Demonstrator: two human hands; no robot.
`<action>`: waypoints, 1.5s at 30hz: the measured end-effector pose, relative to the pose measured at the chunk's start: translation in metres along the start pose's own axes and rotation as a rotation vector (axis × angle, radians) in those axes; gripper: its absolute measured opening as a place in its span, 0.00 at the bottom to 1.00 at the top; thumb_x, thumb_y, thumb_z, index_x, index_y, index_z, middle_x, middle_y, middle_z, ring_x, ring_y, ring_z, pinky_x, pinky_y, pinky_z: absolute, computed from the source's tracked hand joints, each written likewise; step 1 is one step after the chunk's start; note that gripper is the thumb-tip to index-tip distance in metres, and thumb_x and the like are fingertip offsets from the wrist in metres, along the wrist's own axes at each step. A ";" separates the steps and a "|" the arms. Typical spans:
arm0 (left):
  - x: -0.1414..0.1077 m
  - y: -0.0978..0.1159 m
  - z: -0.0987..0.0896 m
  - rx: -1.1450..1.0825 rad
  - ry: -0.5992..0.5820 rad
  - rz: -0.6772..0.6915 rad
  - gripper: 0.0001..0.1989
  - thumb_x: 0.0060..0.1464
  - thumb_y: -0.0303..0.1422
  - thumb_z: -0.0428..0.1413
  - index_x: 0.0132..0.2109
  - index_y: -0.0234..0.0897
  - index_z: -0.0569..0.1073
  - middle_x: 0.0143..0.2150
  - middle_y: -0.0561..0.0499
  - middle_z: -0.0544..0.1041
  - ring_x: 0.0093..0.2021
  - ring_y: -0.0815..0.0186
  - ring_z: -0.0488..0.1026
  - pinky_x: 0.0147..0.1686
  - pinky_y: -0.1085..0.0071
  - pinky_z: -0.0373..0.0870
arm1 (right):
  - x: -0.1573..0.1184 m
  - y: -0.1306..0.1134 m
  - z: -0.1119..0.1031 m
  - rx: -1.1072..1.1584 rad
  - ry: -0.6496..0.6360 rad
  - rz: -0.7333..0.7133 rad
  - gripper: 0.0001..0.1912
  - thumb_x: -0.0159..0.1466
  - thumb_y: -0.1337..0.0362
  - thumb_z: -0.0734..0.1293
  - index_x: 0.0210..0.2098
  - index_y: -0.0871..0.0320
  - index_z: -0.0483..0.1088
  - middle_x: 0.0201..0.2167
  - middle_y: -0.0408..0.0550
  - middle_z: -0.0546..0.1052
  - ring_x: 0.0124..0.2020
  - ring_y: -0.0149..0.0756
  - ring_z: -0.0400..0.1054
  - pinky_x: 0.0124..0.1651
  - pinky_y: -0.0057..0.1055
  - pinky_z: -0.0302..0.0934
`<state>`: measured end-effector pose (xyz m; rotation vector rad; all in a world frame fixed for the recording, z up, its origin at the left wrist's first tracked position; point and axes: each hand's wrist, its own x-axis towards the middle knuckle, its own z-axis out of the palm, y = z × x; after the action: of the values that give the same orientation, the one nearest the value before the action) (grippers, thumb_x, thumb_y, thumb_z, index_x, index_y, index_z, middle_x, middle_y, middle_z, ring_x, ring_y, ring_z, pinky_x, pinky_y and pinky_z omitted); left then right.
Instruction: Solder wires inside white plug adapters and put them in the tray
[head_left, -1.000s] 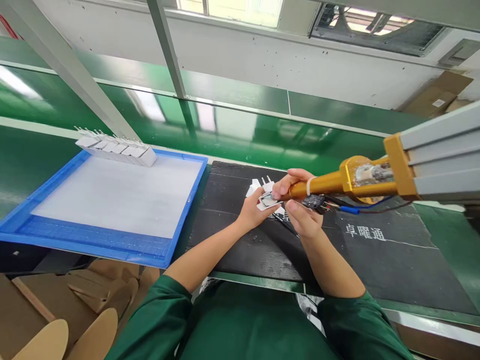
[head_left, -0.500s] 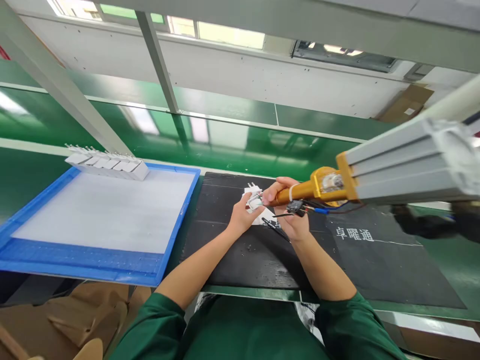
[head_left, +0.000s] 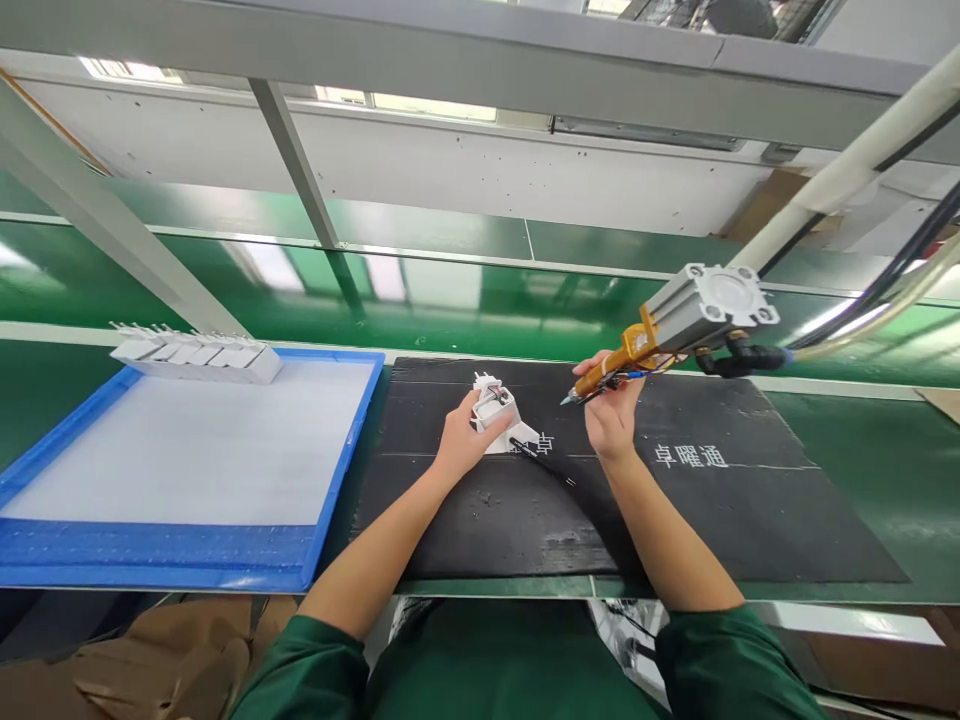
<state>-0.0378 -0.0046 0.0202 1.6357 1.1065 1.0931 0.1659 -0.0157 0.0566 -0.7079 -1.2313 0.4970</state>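
Observation:
On the black mat [head_left: 480, 530], my left hand [head_left: 459, 440] grips an open white plug housing [head_left: 495, 408]. Metal prongs stick up at its far end, and small wires show inside. A black cable [head_left: 544, 462] trails from the housing toward the lower right; my arm's shadow hides where it ends. My right hand [head_left: 613, 412] is wrapped round the gold barrel of a pneumatic tool [head_left: 611, 368], whose pale pointed tip hangs to the right of the housing, apart from it. A silver block cylinder forms the tool's back end.
At left lies a blue tray [head_left: 330, 480] lined with a white sheet. A row of white plug housings [head_left: 199, 358], prongs up, stands along its far edge. Hoses [head_left: 862, 325] run from the tool to the right. A grey post [head_left: 296, 165] rises behind the bench.
My right hand has drawn the tool back to the right, away from the housing. My left hand still holds the housing on the mat. The view has shifted slightly.

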 end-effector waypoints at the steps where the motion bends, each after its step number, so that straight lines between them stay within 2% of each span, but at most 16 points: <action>1: -0.001 0.002 -0.001 -0.001 -0.013 -0.001 0.20 0.51 0.44 0.59 0.48 0.37 0.75 0.36 0.52 0.79 0.34 0.64 0.75 0.37 0.72 0.69 | 0.001 0.003 -0.009 -0.029 0.032 0.005 0.21 0.55 0.52 0.71 0.44 0.47 0.62 0.41 0.43 0.68 0.39 0.36 0.67 0.46 0.38 0.63; 4: -0.004 0.004 -0.001 -0.016 -0.047 -0.033 0.20 0.50 0.45 0.59 0.45 0.36 0.75 0.34 0.52 0.79 0.32 0.65 0.74 0.33 0.73 0.68 | 0.002 0.014 -0.036 -0.090 0.133 0.012 0.22 0.54 0.51 0.71 0.44 0.47 0.62 0.42 0.43 0.69 0.42 0.37 0.68 0.52 0.41 0.63; 7: -0.004 0.002 -0.001 -0.034 -0.069 -0.061 0.20 0.49 0.46 0.60 0.44 0.36 0.75 0.34 0.51 0.79 0.32 0.64 0.73 0.33 0.73 0.67 | 0.001 0.022 -0.061 -0.190 0.211 0.046 0.25 0.54 0.50 0.71 0.49 0.46 0.63 0.47 0.45 0.70 0.49 0.39 0.69 0.59 0.45 0.60; 10: -0.003 -0.002 0.000 -0.072 -0.090 -0.089 0.21 0.48 0.46 0.61 0.45 0.35 0.75 0.35 0.50 0.79 0.33 0.64 0.73 0.34 0.73 0.68 | -0.001 0.026 -0.080 -0.298 0.197 0.063 0.30 0.59 0.47 0.68 0.57 0.46 0.61 0.55 0.48 0.68 0.58 0.42 0.65 0.65 0.49 0.54; 14: -0.002 -0.004 0.002 -0.168 -0.106 -0.146 0.22 0.48 0.46 0.62 0.45 0.35 0.75 0.37 0.49 0.78 0.36 0.63 0.73 0.35 0.72 0.68 | -0.003 0.028 -0.093 -0.404 0.156 0.014 0.33 0.62 0.47 0.64 0.64 0.45 0.56 0.63 0.48 0.62 0.65 0.45 0.57 0.69 0.51 0.47; 18: -0.005 -0.001 0.003 -0.198 -0.112 -0.167 0.22 0.48 0.45 0.62 0.45 0.34 0.75 0.37 0.49 0.78 0.36 0.63 0.74 0.36 0.72 0.69 | -0.006 0.032 -0.101 -0.507 0.193 -0.046 0.34 0.63 0.50 0.63 0.66 0.44 0.51 0.66 0.48 0.58 0.66 0.47 0.56 0.67 0.55 0.51; 22: -0.009 0.003 0.001 -0.138 -0.136 -0.124 0.21 0.49 0.43 0.61 0.47 0.35 0.74 0.39 0.49 0.78 0.37 0.62 0.74 0.37 0.71 0.70 | -0.009 0.035 -0.110 -0.626 0.186 -0.106 0.37 0.59 0.57 0.67 0.65 0.45 0.53 0.64 0.50 0.59 0.64 0.50 0.58 0.63 0.55 0.55; 25: -0.010 0.007 0.000 -0.032 -0.166 -0.091 0.18 0.49 0.41 0.61 0.44 0.35 0.74 0.37 0.50 0.78 0.36 0.62 0.74 0.37 0.71 0.69 | -0.011 0.032 -0.112 -0.742 0.179 -0.073 0.39 0.56 0.60 0.67 0.65 0.48 0.52 0.63 0.53 0.60 0.64 0.52 0.57 0.63 0.56 0.55; 29: -0.007 0.010 -0.006 0.140 -0.184 -0.070 0.14 0.48 0.40 0.61 0.39 0.36 0.72 0.34 0.51 0.77 0.33 0.63 0.73 0.34 0.72 0.67 | -0.013 0.027 -0.109 -0.788 0.173 -0.015 0.40 0.55 0.62 0.67 0.65 0.48 0.52 0.62 0.53 0.61 0.62 0.52 0.60 0.61 0.55 0.56; 33: 0.003 0.006 -0.015 0.371 -0.121 -0.078 0.12 0.47 0.38 0.61 0.33 0.39 0.66 0.29 0.55 0.73 0.29 0.64 0.70 0.32 0.72 0.64 | -0.013 0.028 -0.108 -0.785 0.156 -0.049 0.40 0.55 0.63 0.67 0.65 0.47 0.52 0.61 0.53 0.62 0.61 0.52 0.61 0.60 0.54 0.57; 37: 0.013 -0.004 -0.024 0.498 -0.162 -0.144 0.12 0.46 0.33 0.62 0.35 0.40 0.66 0.29 0.55 0.73 0.29 0.62 0.72 0.32 0.70 0.65 | -0.013 0.030 -0.107 -0.757 0.168 -0.077 0.38 0.55 0.63 0.67 0.64 0.49 0.54 0.60 0.54 0.63 0.59 0.52 0.63 0.59 0.54 0.58; 40: 0.018 -0.014 -0.029 0.412 -0.209 -0.211 0.14 0.46 0.35 0.63 0.40 0.39 0.71 0.36 0.52 0.78 0.37 0.57 0.76 0.38 0.67 0.69 | -0.013 0.030 -0.106 -0.754 0.183 -0.067 0.37 0.56 0.62 0.67 0.64 0.49 0.55 0.60 0.55 0.64 0.59 0.52 0.63 0.59 0.54 0.59; 43: 0.023 -0.025 -0.029 0.154 -0.247 -0.301 0.21 0.47 0.40 0.64 0.48 0.38 0.74 0.47 0.46 0.80 0.47 0.55 0.76 0.46 0.65 0.71 | -0.014 0.029 -0.104 -0.748 0.181 -0.080 0.38 0.56 0.62 0.67 0.64 0.48 0.55 0.60 0.54 0.64 0.59 0.52 0.63 0.59 0.54 0.59; 45: 0.025 -0.030 -0.026 0.017 -0.215 -0.323 0.21 0.50 0.41 0.62 0.49 0.37 0.74 0.49 0.44 0.79 0.50 0.55 0.76 0.49 0.64 0.70 | -0.014 0.029 -0.104 -0.740 0.185 -0.079 0.37 0.56 0.62 0.67 0.64 0.48 0.55 0.60 0.54 0.64 0.59 0.52 0.63 0.58 0.54 0.59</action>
<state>-0.0629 0.0306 0.0034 1.4832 1.1876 0.6853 0.2628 -0.0276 0.0090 -1.2887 -1.2570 -0.1140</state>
